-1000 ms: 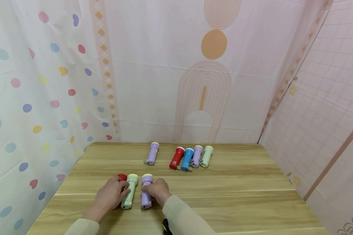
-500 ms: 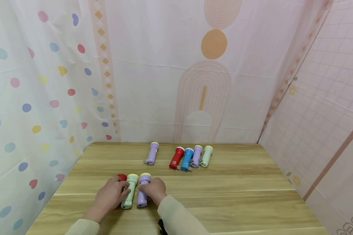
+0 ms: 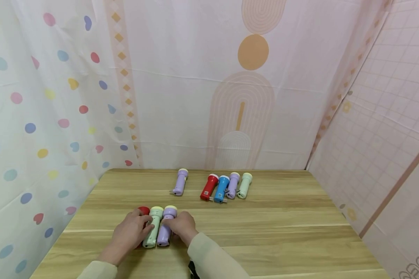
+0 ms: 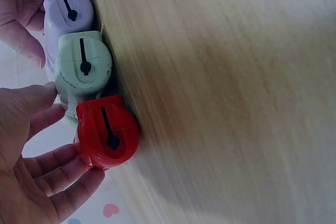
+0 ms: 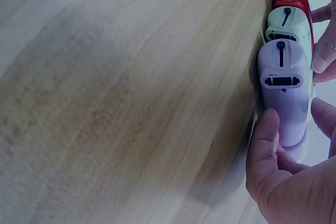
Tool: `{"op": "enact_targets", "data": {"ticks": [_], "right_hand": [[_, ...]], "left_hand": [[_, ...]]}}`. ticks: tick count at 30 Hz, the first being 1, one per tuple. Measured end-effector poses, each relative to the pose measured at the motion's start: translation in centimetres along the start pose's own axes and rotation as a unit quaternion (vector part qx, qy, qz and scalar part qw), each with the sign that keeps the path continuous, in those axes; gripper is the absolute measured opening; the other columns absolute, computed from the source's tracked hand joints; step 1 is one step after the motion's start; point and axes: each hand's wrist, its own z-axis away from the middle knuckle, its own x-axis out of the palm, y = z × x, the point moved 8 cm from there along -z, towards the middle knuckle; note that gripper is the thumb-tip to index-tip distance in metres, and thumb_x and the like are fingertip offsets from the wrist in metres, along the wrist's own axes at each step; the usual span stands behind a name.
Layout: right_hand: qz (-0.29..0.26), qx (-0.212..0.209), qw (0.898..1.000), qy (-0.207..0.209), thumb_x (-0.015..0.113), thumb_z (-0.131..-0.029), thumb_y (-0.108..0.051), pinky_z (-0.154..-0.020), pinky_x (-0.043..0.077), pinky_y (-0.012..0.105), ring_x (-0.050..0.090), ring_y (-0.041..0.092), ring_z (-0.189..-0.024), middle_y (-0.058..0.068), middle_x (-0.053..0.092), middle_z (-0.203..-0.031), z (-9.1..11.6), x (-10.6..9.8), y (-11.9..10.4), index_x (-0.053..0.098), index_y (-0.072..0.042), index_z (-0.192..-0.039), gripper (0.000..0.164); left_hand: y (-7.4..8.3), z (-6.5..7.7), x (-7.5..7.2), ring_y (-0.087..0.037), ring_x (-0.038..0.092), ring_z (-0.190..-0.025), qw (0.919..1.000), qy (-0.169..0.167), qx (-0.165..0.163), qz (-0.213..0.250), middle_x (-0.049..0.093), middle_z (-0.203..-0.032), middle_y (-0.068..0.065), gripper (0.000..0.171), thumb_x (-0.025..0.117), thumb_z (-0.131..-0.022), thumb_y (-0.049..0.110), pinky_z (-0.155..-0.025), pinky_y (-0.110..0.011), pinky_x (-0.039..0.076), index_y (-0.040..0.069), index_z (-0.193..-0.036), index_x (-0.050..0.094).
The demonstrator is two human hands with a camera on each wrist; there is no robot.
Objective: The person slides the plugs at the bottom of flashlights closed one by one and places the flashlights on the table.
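Three flashlights lie side by side at the front left of the table: a red flashlight (image 3: 144, 210), a light green flashlight (image 3: 153, 235) and a purple flashlight (image 3: 164, 233). My left hand (image 3: 130, 231) covers most of the red one in the head view. In the left wrist view, its fingers (image 4: 73, 184) curl against the red flashlight's outer side, while its thumb reaches the green one. My right hand (image 3: 182, 225) grips the purple flashlight, thumb over its body. That flashlight sits right against the green one; black-slotted tail ends (image 5: 284, 59) face the wrist cameras.
Toward the back lies another purple flashlight (image 3: 180, 182) by itself. To its right a row holds a red flashlight (image 3: 208, 188), a blue flashlight (image 3: 221, 188), a purple flashlight (image 3: 233, 186) and a light green one (image 3: 245, 186). Patterned curtains surround the wooden table (image 3: 283, 232).
My right hand has slid the purple flashlight leftward, closing the gap to the green one. The left hand has stayed in place on the red and green flashlights.
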Motion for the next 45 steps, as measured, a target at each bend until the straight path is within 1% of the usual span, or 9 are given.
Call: {"op": "enact_targets", "data": {"ticks": [7, 17, 24, 31, 38, 41, 45], "right_hand": [[-0.013, -0.003, 1.0, -0.009, 0.079, -0.083, -0.026, -0.044, 0.042, 0.025, 0.053, 0.015, -0.047, 0.003, 0.056, -0.059, 0.2, 0.1, 0.2, 0.06, -0.008, -0.072, 0.029], [-0.023, -0.008, 1.0, -0.006, 0.079, -0.083, -0.027, -0.044, 0.045, 0.026, 0.052, 0.015, -0.045, 0.001, 0.054, -0.056, 0.5, -0.3, 0.1, 0.06, -0.01, -0.067, 0.031], [-0.032, -0.001, 0.999, -0.019, 0.078, -0.084, -0.027, -0.044, 0.042, 0.025, 0.05, 0.014, -0.045, 0.003, 0.055, -0.057, 0.5, -0.2, 0.1, 0.06, -0.009, -0.066, 0.031], [-0.03, -0.006, 0.999, -0.026, 0.077, -0.085, -0.029, -0.044, 0.039, 0.024, 0.048, 0.014, -0.045, 0.004, 0.056, -0.055, 0.8, -0.8, -0.3, 0.061, -0.008, -0.064, 0.034], [-0.006, -0.011, 1.0, -0.027, 0.076, -0.086, -0.036, -0.042, 0.033, 0.024, 0.045, 0.014, -0.046, 0.001, 0.048, -0.051, 0.8, -1.6, -0.3, 0.052, -0.014, -0.055, 0.045], [0.002, -0.01, 1.0, -0.023, 0.076, -0.086, -0.037, -0.043, 0.036, 0.025, 0.048, 0.014, -0.047, 0.001, 0.048, -0.052, 0.7, -2.1, -0.3, 0.053, -0.013, -0.057, 0.045], [0.004, -0.01, 1.0, -0.019, 0.076, -0.087, -0.036, -0.048, 0.044, 0.028, 0.054, 0.015, -0.049, 0.0, 0.05, -0.054, 0.4, -2.8, -0.3, 0.059, -0.01, -0.063, 0.039]], "left_hand": [[0.0, 0.2, -0.1, -0.036, 0.06, -0.097, 1.0, 0.007, 0.004, 0.0, 0.062, -0.107, -0.018, 0.025, 0.076, -0.086, 0.024, -0.074, -0.052, 0.054, 0.007, -0.104, 0.075], [0.0, 0.2, -0.1, -0.036, 0.06, -0.097, 0.9999, 0.011, 0.007, 0.0, 0.061, -0.107, -0.018, 0.026, 0.076, -0.087, 0.025, -0.071, -0.052, 0.054, 0.007, -0.105, 0.074], [0.1, 0.3, -0.4, -0.038, 0.06, -0.098, 0.9998, 0.016, 0.007, 0.001, 0.061, -0.108, -0.019, 0.027, 0.076, -0.087, 0.024, -0.07, -0.052, 0.055, 0.005, -0.106, 0.074], [0.4, 0.4, -0.3, -0.037, 0.06, -0.099, 0.9997, 0.018, 0.015, 0.001, 0.061, -0.109, -0.018, 0.026, 0.075, -0.088, 0.024, -0.07, -0.051, 0.055, 0.006, -0.106, 0.074], [0.7, 0.5, -0.3, -0.038, 0.06, -0.1, 0.9996, 0.022, 0.017, 0.001, 0.061, -0.11, -0.019, 0.025, 0.076, -0.088, 0.024, -0.073, -0.052, 0.054, 0.007, -0.105, 0.074], [0.7, 0.6, -0.3, -0.038, 0.06, -0.1, 0.9995, 0.027, 0.016, 0.001, 0.061, -0.11, -0.019, 0.025, 0.076, -0.087, 0.023, -0.073, -0.052, 0.054, 0.006, -0.105, 0.074], [0.6, 0.6, -0.3, -0.038, 0.06, -0.101, 0.9995, 0.03, 0.013, 0.0, 0.061, -0.11, -0.019, 0.026, 0.076, -0.087, 0.023, -0.073, -0.052, 0.054, 0.006, -0.106, 0.074]]}}
